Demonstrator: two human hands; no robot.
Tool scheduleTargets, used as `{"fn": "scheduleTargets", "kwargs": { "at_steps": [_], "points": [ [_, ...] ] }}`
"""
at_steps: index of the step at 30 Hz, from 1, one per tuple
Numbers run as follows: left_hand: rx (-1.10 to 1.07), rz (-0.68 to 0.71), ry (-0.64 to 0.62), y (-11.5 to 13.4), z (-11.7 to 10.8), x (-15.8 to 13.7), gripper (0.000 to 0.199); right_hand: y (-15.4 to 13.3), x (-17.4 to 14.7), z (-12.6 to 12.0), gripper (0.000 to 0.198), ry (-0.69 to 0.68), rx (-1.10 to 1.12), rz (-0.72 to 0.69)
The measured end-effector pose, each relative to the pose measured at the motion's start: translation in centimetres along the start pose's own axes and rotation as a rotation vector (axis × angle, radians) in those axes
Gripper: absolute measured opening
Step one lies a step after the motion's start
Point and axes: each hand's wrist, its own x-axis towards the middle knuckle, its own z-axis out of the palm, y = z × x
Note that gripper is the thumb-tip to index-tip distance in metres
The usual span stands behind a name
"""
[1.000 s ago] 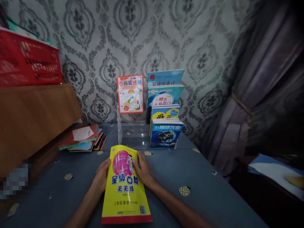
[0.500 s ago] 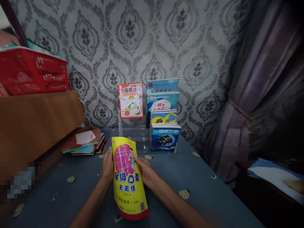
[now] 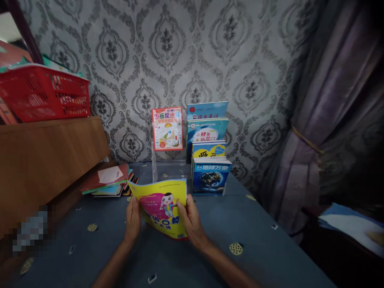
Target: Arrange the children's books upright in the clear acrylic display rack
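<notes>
A yellow workbook (image 3: 177, 190) with a pink patch and a cartoon child on its cover is held up over the table, its cover bowed and its top tilted away from me. My left hand (image 3: 133, 218) grips its left edge, and my right hand (image 3: 192, 220) pinches the right edge with the thumb on the cover. Just behind it stands a clear tiered rack (image 3: 171, 170). On the rack's right side, several books, an earth-picture book (image 3: 210, 180) foremost, stand in steps. A red-bordered picture book (image 3: 168, 130) sits at the upper left of the rack.
Left of the rack lies a loose pile of books (image 3: 108, 180) on the blue patterned tablecloth (image 3: 168, 268). A red basket (image 3: 45, 94) rests on a wooden cabinet (image 3: 54, 160) at the left. A purple curtain (image 3: 300, 168) hangs at the right.
The workbook has gone from nearly upright to tilted back and bowed, its cover now foreshortened. Both hands still hold its edges, spread slightly wider. The view has shifted a little.
</notes>
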Motion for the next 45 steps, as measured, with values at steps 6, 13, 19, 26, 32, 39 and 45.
{"fn": "scheduleTargets", "kwargs": {
  "at_steps": [6,13,19,26,32,39,45],
  "points": [
    [0.177,-0.045,-0.243,0.0,-3.0,0.0,0.053,0.3,-0.5,-2.7,0.03,-0.134,-0.205,-0.008],
    [0.227,-0.086,-0.587,1.6,-4.6,1.3,0.043,-1.9,-0.3,-5.1,0.022,-0.308,-0.298,0.002],
    [0.113,-0.175,-0.5,2.1,-3.4,1.1,0.043,-1.8,0.0,-4.8,0.028,-0.286,-0.263,0.087],
    [0.087,-0.186,-0.64,1.7,-3.3,1.4,0.045,-2.1,0.6,-4.7,0.026,-0.262,-0.232,0.053],
    [0.265,0.014,-0.663,4.7,-1.8,3.6,0.027,-3.6,4.0,-4.7,0.022,-0.238,-0.299,-0.072],
    [0.193,0.333,-0.476,10.5,2.2,11.3,0.032,-8.6,12.8,-4.2,0.021,-0.152,-0.381,-0.438],
    [0.018,0.48,-0.307,12.5,6.1,18.8,0.031,-12.6,20.6,-3.7,0.023,-0.033,-0.563,-0.635]
  ]
}}
